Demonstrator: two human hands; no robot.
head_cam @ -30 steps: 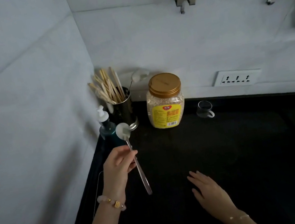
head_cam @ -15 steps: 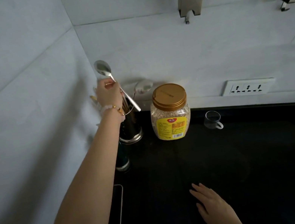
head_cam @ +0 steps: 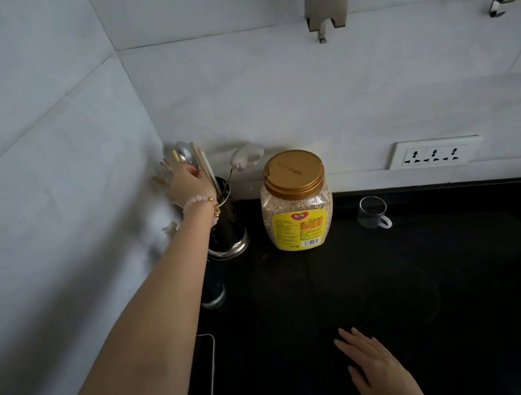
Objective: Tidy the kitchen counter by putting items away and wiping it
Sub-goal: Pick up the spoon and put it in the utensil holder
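Observation:
My left hand [head_cam: 185, 183] reaches into the corner and holds a metal spoon [head_cam: 184, 152] just below its bowl. The spoon's handle points down into the steel utensil holder [head_cam: 227, 229], among the chopsticks [head_cam: 206, 168]. A second spoon [head_cam: 246, 156] leans out of the holder to the right. My right hand [head_cam: 376, 365] lies flat with straight fingers on the black counter [head_cam: 439, 270] near the front.
A jar of oats with a gold lid [head_cam: 298, 201] stands right of the holder, then a small glass cup [head_cam: 373, 212]. A dark soap bottle [head_cam: 214, 292] sits behind my forearm. A phone [head_cam: 200, 389] lies at the counter's left edge. A socket strip [head_cam: 434, 152] is on the wall.
My left hand carried the spoon from above the counter up to the corner and lowered it, handle first, into the utensil holder. My right hand stayed on the counter.

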